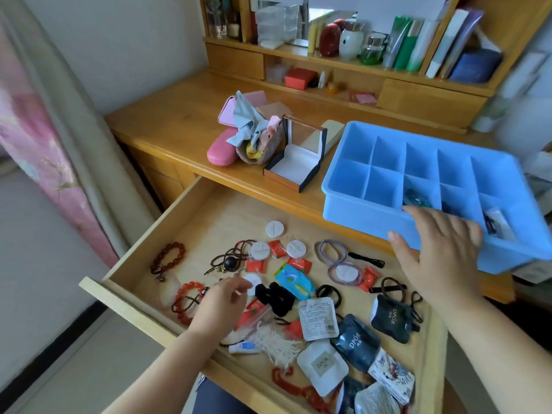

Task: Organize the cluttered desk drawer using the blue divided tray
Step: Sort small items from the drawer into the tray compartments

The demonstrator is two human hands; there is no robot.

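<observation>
The blue divided tray [358, 210] sits on the desk's front edge, above the open wooden drawer [194, 216]. Two of its near compartments hold small packets; the rest look bare. My right hand [439, 249] hovers at the tray's near wall with fingers spread and holds nothing. My left hand [221, 300] reaches into the drawer's left part, fingers loosely bent over the clutter near a red bead bracelet [189, 291] and a white round disc [254, 282]. The drawer holds hair ties [331, 252], red sachets, black scrunchies [276, 297] and dark pouches [357, 343].
On the desk behind the drawer stand an open jewellery box [298, 156], a pink case [222, 150] and a small basket of cloth bits [257, 144]. Shelves with bottles and books rise at the back. A pink curtain hangs at the left.
</observation>
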